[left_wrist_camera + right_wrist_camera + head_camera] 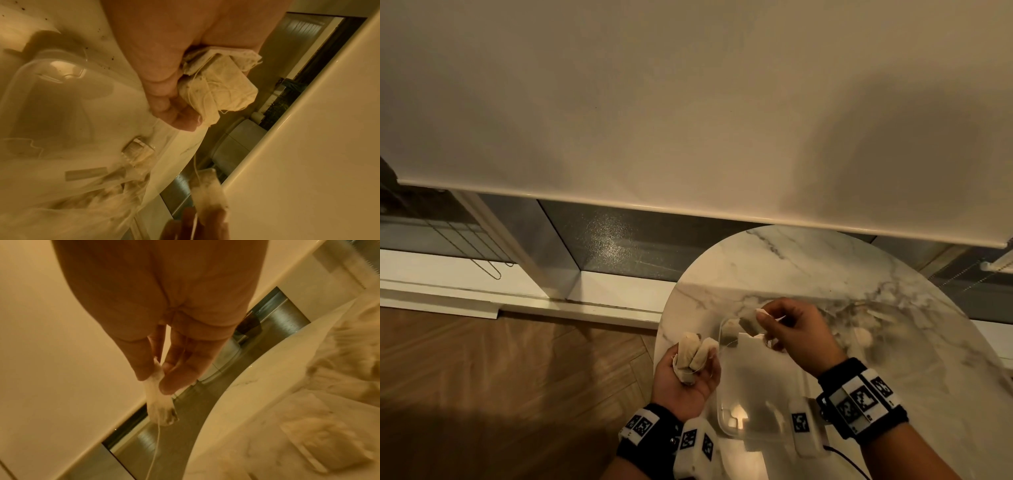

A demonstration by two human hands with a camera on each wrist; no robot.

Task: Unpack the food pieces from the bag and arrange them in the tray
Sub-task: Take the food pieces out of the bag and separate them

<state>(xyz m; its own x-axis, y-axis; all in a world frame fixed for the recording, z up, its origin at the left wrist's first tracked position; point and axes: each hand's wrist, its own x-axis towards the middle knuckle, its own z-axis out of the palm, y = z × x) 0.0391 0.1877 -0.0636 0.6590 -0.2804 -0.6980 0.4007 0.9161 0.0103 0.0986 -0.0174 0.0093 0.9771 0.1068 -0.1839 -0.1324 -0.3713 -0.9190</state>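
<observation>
Nearest, the left hand (685, 371) grips a bunch of tea bags (693, 354) beside the clear tray (726, 425), while beyond it the right hand (792, 329) pinches one tea bag (748, 323) over the tray's far end, where one piece (730, 333) seems placed, so most arranging remains.

The head view looks steeply down from above at the desk (825, 274) and both wrists; each wrist view looks along its palm from very close; all three share the desk edge and the window blind (688, 102) behind.
</observation>
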